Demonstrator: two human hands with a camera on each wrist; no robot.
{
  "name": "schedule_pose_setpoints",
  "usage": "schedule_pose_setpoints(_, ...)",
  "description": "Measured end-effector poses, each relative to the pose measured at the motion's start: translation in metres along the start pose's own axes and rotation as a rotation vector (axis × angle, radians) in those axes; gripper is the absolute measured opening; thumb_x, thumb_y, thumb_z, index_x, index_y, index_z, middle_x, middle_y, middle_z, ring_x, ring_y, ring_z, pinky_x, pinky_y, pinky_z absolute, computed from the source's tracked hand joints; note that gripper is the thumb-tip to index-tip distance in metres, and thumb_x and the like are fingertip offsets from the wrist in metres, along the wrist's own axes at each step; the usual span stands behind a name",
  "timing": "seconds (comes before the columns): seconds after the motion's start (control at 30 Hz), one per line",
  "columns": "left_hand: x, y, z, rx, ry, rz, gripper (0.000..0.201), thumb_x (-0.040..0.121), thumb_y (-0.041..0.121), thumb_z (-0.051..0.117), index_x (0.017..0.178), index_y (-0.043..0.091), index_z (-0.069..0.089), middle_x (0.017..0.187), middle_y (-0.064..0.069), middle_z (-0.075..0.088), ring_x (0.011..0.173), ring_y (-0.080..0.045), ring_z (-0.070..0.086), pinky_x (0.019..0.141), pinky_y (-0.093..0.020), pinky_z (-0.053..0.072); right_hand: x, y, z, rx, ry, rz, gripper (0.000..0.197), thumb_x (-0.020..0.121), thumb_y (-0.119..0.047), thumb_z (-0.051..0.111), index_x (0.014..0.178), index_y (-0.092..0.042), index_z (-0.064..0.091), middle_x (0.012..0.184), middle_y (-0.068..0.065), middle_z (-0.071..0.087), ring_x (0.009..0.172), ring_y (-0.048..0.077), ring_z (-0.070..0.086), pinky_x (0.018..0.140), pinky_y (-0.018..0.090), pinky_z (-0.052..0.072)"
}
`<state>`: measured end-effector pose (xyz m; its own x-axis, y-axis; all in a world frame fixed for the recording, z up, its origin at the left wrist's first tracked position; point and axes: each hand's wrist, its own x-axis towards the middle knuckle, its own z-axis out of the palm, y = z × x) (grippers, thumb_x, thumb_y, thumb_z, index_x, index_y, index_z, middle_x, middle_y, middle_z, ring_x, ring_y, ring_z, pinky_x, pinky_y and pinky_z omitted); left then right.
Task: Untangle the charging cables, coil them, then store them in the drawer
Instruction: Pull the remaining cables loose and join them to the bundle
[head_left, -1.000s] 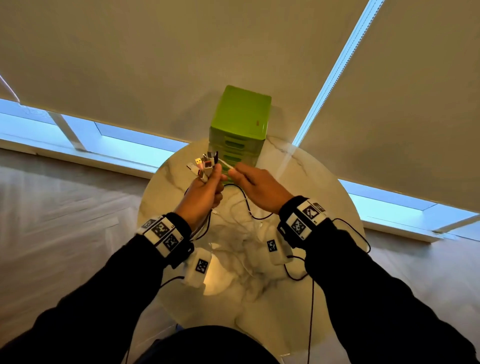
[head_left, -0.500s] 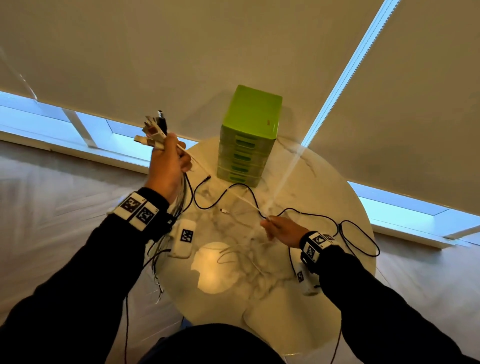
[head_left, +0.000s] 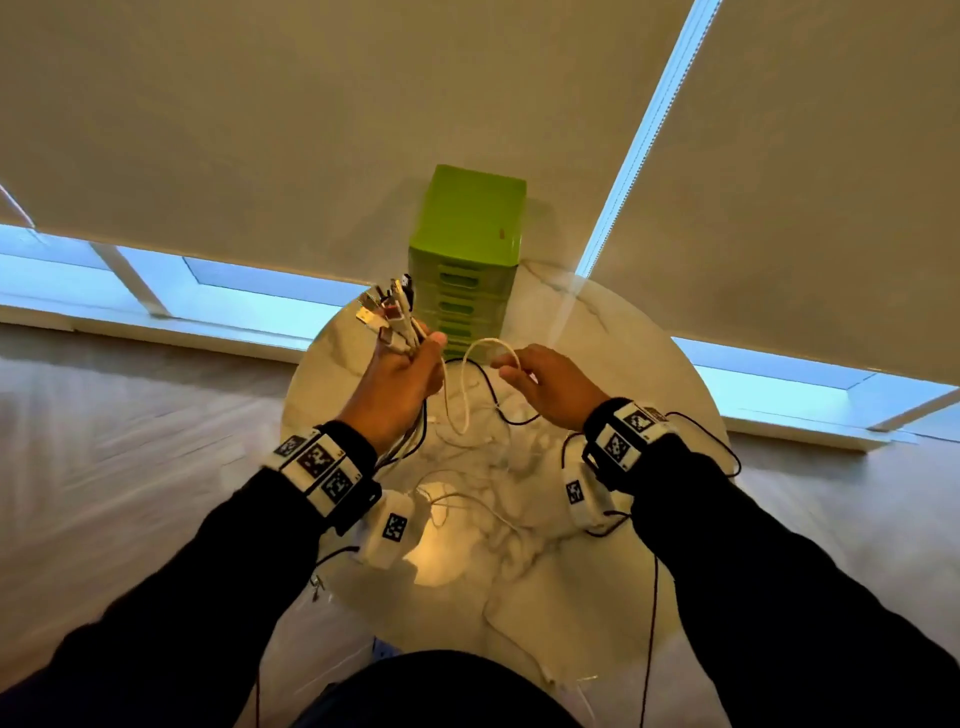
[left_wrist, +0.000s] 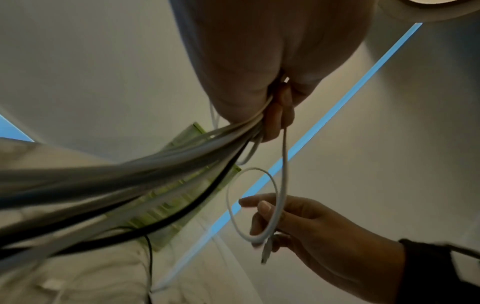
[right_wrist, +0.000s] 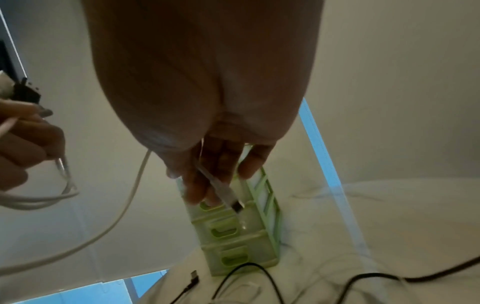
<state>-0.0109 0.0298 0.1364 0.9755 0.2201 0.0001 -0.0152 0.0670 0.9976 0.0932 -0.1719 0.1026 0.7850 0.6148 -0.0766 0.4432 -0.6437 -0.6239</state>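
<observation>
My left hand (head_left: 418, 351) is raised above the table and grips a bundle of cables (left_wrist: 182, 156), white and black. Their plug ends (head_left: 389, 312) fan out above the fist. The rest of the cables hang down to the marble table (head_left: 649, 374). My right hand (head_left: 511, 364) is just to the right of it and pinches one white cable (head_left: 480, 348), which arches in a loop between the two hands. That cable's plug end (right_wrist: 235, 202) sticks out below my right fingers. The green drawer unit (head_left: 467, 234) stands at the table's far edge, all drawers closed.
Loose white cables (head_left: 467, 499) and a black cable (right_wrist: 259, 273) lie tangled on the round table under my hands. A black plug (right_wrist: 193, 276) rests near the drawer unit's base. Window blinds (head_left: 260, 130) hang behind the table, and floor surrounds it.
My left hand came down from high on the left to the table's middle. My right hand rose from the table's right side to meet it, and the stretched white cable slackened into a loop.
</observation>
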Motion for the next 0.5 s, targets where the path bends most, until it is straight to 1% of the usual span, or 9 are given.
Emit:
schedule_pose_setpoints(0.1,-0.006,-0.005,0.027,-0.017,-0.113,-0.064,0.032,0.108,0.016,0.044,0.076,0.018,0.038,0.056,0.009,0.033,0.052,-0.009,0.029,0.054,-0.023,0.032,-0.030,0.015,-0.006,0.193,0.015,0.152,0.046,0.104,-0.023,0.050,0.147,-0.030,0.035,0.086,0.006,0.072,0.066,0.019,0.071,0.062,0.034,0.057)
schedule_pose_setpoints(0.13,-0.008,-0.007,0.039,-0.034,-0.160,-0.088,0.034,0.108,0.016,0.044,0.075,0.018,0.038,0.056,0.009,0.033,0.052,-0.009,0.029,0.054,-0.023,0.032,-0.045,0.022,-0.010,0.225,0.037,0.190,0.051,0.103,-0.021,0.052,0.148,-0.034,0.030,0.084,0.007,0.072,0.060,0.019,0.071,0.056,0.034,0.057)
schedule_pose_setpoints(0.17,-0.010,-0.008,0.049,-0.063,-0.202,-0.110,0.034,0.108,0.015,0.044,0.074,0.019,0.037,0.055,0.009,0.032,0.051,-0.009,0.028,0.053,-0.022,0.032,-0.058,0.030,-0.013,0.223,0.049,0.213,0.050,0.102,-0.020,0.053,0.145,-0.036,0.033,0.084,0.007,0.072,0.057,0.019,0.070,0.053,0.034,0.058)
schedule_pose_setpoints(0.2,-0.011,-0.008,0.061,-0.102,-0.253,-0.135,0.034,0.107,0.015,0.044,0.074,0.019,0.037,0.055,0.009,0.031,0.051,-0.009,0.027,0.052,-0.022,0.031,-0.071,0.043,-0.015,0.212,0.067,0.235,0.041,0.102,-0.021,0.054,0.138,-0.034,0.041,0.084,0.006,0.072,0.057,0.019,0.071,0.053,0.035,0.058)
schedule_pose_setpoints(0.27,-0.013,-0.005,0.086,-0.181,-0.342,-0.172,0.033,0.107,0.013,0.044,0.075,0.019,0.038,0.056,0.007,0.027,0.050,-0.010,0.024,0.050,-0.022,0.028,-0.099,0.064,-0.021,0.163,0.067,0.270,0.016,0.099,-0.026,0.061,0.114,-0.022,0.058,0.087,0.003,0.072,0.061,0.016,0.071,0.064,0.038,0.059)
schedule_pose_setpoints(0.33,-0.015,-0.003,0.112,-0.236,-0.442,-0.183,0.032,0.106,0.012,0.044,0.076,0.019,0.039,0.060,0.004,0.022,0.052,-0.012,0.020,0.048,-0.022,0.026,-0.129,0.086,-0.023,0.133,0.028,0.342,0.013,0.094,-0.027,0.068,0.094,-0.015,0.062,0.087,0.002,0.070,0.065,0.013,0.071,0.071,0.034,0.058)
schedule_pose_setpoints(0.4,-0.018,-0.003,0.141,-0.252,-0.533,-0.191,0.029,0.106,0.013,0.045,0.078,0.018,0.040,0.063,0.002,0.020,0.053,-0.012,0.018,0.048,-0.021,0.026,-0.162,0.101,-0.025,0.151,-0.007,0.426,0.013,0.094,-0.023,0.068,0.092,-0.014,0.060,0.088,0.003,0.068,0.067,0.014,0.072,0.071,0.029,0.056)
schedule_pose_setpoints(0.47,-0.023,-0.005,0.170,-0.249,-0.596,-0.203,0.030,0.106,0.013,0.046,0.078,0.019,0.040,0.064,0.002,0.019,0.055,-0.012,0.017,0.048,-0.022,0.024,-0.195,0.111,-0.026,0.187,0.001,0.478,0.011,0.093,-0.021,0.069,0.100,-0.016,0.062,0.091,0.004,0.071,0.072,0.014,0.072,0.073,0.029,0.054)
schedule_pose_setpoints(0.5,-0.026,-0.006,0.183,-0.240,-0.613,-0.209,0.032,0.106,0.013,0.046,0.076,0.020,0.039,0.064,0.002,0.019,0.055,-0.013,0.017,0.048,-0.022,0.023,-0.210,0.113,-0.027,0.195,-0.004,0.469,0.016,0.091,-0.023,0.072,0.104,-0.021,0.063,0.093,0.002,0.072,0.078,0.011,0.070,0.077,0.027,0.053)
